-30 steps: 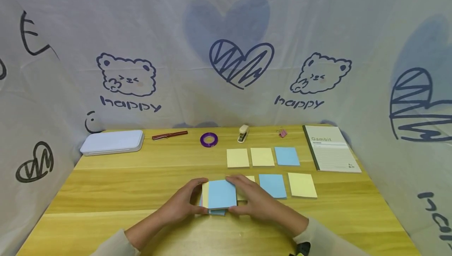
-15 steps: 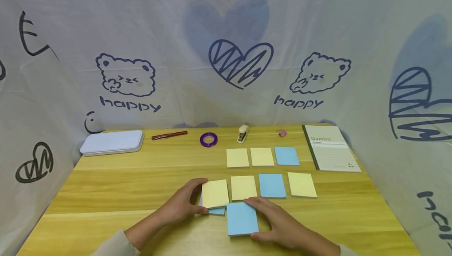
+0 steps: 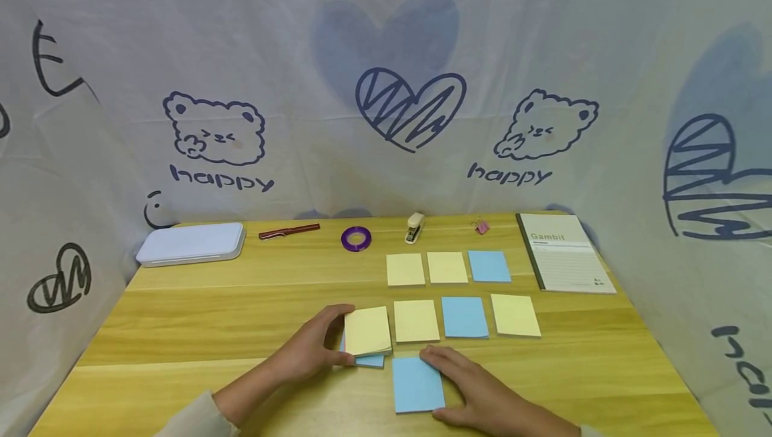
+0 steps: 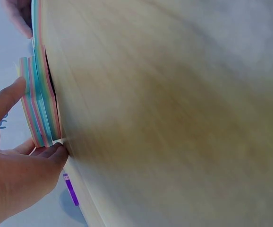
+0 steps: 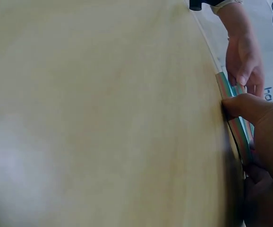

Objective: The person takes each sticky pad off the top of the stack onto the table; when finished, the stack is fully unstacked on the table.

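Observation:
My left hand grips a stack of sticky-note pads by its left edge; a yellow pad is on top and a blue one shows beneath. In the left wrist view the thumb and fingers of the left hand clamp the stack's coloured layers. My right hand holds a blue pad flat on the table, just near-right of the stack, fingers on its far edge and thumb on its near edge. The right wrist view shows this right hand pinching the pad's edge.
Loose notes lie in two rows: yellow, yellow, blue; then yellow, blue, yellow. At the back are a notebook, tin case, pen, tape ring, stapler and clip.
My right hand took the blue pad off the top of the stack and brought it toward me and rightward onto the table. A yellow pad now tops the stack.

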The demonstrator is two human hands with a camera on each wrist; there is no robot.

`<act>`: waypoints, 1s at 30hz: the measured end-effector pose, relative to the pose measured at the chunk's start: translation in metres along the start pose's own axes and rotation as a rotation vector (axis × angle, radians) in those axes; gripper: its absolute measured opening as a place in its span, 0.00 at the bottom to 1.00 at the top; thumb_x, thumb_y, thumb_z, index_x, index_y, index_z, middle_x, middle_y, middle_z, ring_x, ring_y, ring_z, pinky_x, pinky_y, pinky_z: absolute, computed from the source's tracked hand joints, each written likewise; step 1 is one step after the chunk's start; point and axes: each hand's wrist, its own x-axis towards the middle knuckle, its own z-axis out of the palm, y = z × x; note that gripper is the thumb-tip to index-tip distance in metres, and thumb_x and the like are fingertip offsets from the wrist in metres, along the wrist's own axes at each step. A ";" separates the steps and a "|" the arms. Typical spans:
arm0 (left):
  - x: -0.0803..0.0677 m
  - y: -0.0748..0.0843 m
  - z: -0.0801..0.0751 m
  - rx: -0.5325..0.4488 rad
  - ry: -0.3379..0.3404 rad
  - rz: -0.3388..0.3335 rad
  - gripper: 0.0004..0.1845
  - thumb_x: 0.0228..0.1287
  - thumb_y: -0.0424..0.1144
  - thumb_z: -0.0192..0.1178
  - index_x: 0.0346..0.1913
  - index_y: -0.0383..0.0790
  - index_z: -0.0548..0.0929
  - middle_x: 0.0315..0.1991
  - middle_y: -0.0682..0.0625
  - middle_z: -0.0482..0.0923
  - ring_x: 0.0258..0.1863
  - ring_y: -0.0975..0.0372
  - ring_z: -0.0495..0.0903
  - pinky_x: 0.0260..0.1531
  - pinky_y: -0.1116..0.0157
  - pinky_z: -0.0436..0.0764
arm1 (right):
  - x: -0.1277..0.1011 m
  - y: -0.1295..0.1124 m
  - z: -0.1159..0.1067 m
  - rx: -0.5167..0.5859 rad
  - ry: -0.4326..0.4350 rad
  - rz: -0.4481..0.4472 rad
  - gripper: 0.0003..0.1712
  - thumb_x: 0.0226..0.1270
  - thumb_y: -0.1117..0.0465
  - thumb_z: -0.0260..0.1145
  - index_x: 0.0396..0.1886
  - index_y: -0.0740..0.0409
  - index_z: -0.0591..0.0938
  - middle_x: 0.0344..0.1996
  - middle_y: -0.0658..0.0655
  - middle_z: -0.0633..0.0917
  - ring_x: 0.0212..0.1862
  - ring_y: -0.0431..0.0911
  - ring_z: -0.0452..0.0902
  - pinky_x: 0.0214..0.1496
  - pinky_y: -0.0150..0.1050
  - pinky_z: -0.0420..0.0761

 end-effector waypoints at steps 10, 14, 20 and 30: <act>0.001 0.000 0.000 -0.009 0.001 0.009 0.49 0.55 0.37 0.79 0.76 0.31 0.64 0.75 0.34 0.63 0.77 0.38 0.58 0.77 0.38 0.55 | 0.004 -0.004 -0.009 0.030 -0.049 0.037 0.47 0.68 0.36 0.69 0.80 0.50 0.65 0.74 0.50 0.69 0.71 0.54 0.70 0.69 0.53 0.78; 0.002 -0.001 -0.001 -0.010 -0.008 0.020 0.50 0.53 0.35 0.80 0.76 0.29 0.62 0.75 0.33 0.63 0.76 0.37 0.59 0.77 0.39 0.56 | 0.010 -0.008 -0.021 0.055 -0.052 0.074 0.47 0.67 0.35 0.70 0.79 0.49 0.66 0.74 0.50 0.70 0.71 0.54 0.70 0.70 0.58 0.76; 0.002 -0.002 -0.003 0.019 -0.012 0.031 0.52 0.51 0.34 0.80 0.76 0.27 0.61 0.74 0.32 0.64 0.75 0.36 0.61 0.76 0.39 0.59 | 0.029 -0.012 -0.035 0.061 -0.038 0.044 0.46 0.67 0.42 0.73 0.79 0.52 0.66 0.74 0.50 0.70 0.72 0.52 0.70 0.71 0.58 0.75; 0.002 -0.004 -0.003 0.007 -0.027 0.020 0.51 0.52 0.34 0.80 0.76 0.27 0.62 0.73 0.31 0.64 0.74 0.36 0.63 0.75 0.39 0.62 | 0.074 -0.013 -0.038 0.084 -0.032 0.016 0.48 0.66 0.47 0.75 0.80 0.53 0.64 0.76 0.55 0.68 0.75 0.55 0.66 0.74 0.59 0.71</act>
